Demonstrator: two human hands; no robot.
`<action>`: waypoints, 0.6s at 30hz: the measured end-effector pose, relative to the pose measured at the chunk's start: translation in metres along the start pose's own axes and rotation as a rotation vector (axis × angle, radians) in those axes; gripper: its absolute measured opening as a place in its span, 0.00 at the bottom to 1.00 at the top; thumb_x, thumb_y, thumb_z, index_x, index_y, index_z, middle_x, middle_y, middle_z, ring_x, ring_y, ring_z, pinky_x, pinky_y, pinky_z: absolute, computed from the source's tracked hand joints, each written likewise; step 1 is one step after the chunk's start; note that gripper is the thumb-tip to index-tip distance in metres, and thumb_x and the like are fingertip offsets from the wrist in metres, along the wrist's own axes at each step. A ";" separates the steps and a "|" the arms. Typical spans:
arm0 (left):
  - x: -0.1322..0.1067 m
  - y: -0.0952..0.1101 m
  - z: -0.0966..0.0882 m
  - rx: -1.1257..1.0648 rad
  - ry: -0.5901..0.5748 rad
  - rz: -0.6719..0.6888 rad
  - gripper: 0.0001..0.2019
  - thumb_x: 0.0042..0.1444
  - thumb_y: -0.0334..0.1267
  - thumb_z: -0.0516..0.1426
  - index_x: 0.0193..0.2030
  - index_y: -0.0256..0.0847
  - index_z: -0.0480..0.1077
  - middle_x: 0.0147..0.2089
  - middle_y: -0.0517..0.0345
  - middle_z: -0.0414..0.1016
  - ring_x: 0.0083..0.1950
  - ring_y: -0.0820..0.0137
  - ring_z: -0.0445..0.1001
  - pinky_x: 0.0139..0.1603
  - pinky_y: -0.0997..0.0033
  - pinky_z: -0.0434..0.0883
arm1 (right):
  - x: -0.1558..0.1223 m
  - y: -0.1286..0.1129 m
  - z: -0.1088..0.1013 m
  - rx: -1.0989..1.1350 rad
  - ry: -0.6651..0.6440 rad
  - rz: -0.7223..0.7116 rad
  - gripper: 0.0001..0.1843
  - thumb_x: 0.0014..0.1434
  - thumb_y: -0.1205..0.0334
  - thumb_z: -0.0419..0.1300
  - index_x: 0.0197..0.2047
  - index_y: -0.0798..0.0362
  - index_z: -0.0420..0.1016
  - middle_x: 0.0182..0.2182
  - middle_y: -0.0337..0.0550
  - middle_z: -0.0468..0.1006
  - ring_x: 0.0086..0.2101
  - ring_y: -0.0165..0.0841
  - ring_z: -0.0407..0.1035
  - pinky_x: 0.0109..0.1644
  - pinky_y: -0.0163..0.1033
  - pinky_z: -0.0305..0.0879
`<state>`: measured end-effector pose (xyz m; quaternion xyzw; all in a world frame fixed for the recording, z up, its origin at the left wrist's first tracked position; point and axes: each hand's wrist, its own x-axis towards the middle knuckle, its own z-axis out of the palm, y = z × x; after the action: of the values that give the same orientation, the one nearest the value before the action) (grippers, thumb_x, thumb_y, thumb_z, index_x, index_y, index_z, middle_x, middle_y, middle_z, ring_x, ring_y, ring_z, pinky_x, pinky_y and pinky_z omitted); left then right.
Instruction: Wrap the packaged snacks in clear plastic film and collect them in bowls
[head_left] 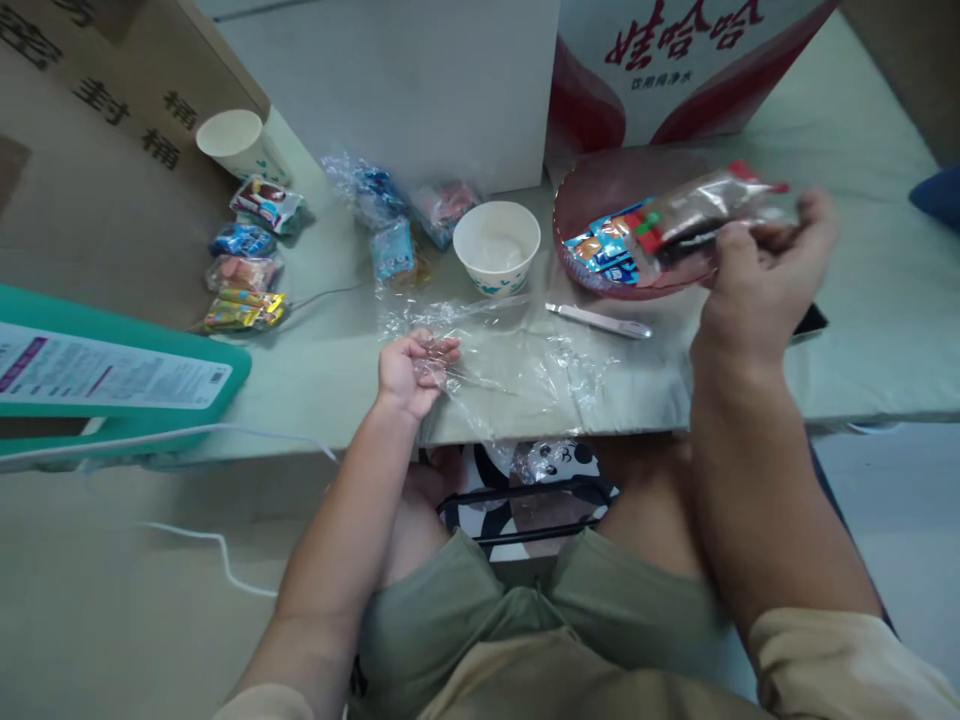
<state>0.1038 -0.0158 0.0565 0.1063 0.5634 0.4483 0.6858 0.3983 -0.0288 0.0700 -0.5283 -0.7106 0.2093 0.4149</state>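
My left hand (412,375) is closed on a crumpled clear plastic bag (517,365), which spreads to the right across the table and hangs over its front edge. My right hand (769,270) grips a clear packet (709,205) with red and green print and something dark inside. It is held above the right side of a pink see-through bowl (581,185). Blue snack sachets (611,245) lie in that bowl, partly covered by the packet. Between the hands, a white utility knife (600,321) rests near the bowl. Behind the plastic bag stands a white paper bowl (496,245).
Wrapped snacks (394,250) lie left of the paper bowl. Farther left, more small packets (247,310) line up before a paper cup (236,145). Cardboard boxes (390,80) stand along the back. A green-framed board (225,370) juts in at left, beside a white cable (225,428).
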 end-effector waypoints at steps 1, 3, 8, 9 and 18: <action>0.000 0.000 0.000 -0.002 -0.004 0.005 0.12 0.30 0.27 0.50 0.26 0.41 0.55 0.24 0.52 0.77 0.20 0.70 0.76 0.11 0.86 0.43 | -0.005 -0.004 0.003 -0.013 -0.028 -0.010 0.25 0.65 0.48 0.59 0.63 0.43 0.74 0.53 0.51 0.81 0.57 0.51 0.75 0.57 0.58 0.76; -0.001 0.000 0.000 -0.006 -0.007 0.011 0.12 0.30 0.27 0.50 0.26 0.41 0.56 0.24 0.53 0.76 0.20 0.71 0.77 0.11 0.86 0.43 | -0.023 -0.013 0.013 -0.043 -0.080 -0.032 0.23 0.65 0.51 0.60 0.62 0.43 0.76 0.52 0.50 0.82 0.55 0.49 0.76 0.57 0.56 0.76; -0.004 -0.001 -0.003 -0.005 -0.015 0.061 0.13 0.29 0.27 0.50 0.27 0.41 0.56 0.25 0.55 0.76 0.24 0.72 0.79 0.13 0.86 0.41 | -0.069 -0.026 0.042 -0.091 -0.256 -0.119 0.19 0.66 0.59 0.58 0.59 0.45 0.77 0.49 0.48 0.84 0.51 0.44 0.79 0.57 0.53 0.76; -0.004 -0.001 -0.004 0.013 -0.021 0.076 0.14 0.29 0.27 0.50 0.28 0.41 0.55 0.26 0.55 0.76 0.25 0.72 0.80 0.13 0.86 0.40 | -0.071 -0.025 0.048 -0.106 -0.290 -0.140 0.19 0.67 0.60 0.57 0.59 0.46 0.77 0.51 0.50 0.84 0.52 0.45 0.78 0.58 0.54 0.76; -0.006 0.010 -0.038 0.496 -0.055 0.293 0.20 0.33 0.28 0.53 0.37 0.45 0.58 0.27 0.62 0.77 0.18 0.74 0.70 0.14 0.82 0.45 | -0.056 0.017 0.055 -0.366 -0.230 0.000 0.21 0.63 0.61 0.59 0.58 0.54 0.77 0.63 0.60 0.76 0.64 0.55 0.70 0.68 0.66 0.66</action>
<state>0.0661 -0.0279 0.0547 0.3631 0.6156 0.3880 0.5820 0.3694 -0.0663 0.0059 -0.5676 -0.7792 0.1359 0.2284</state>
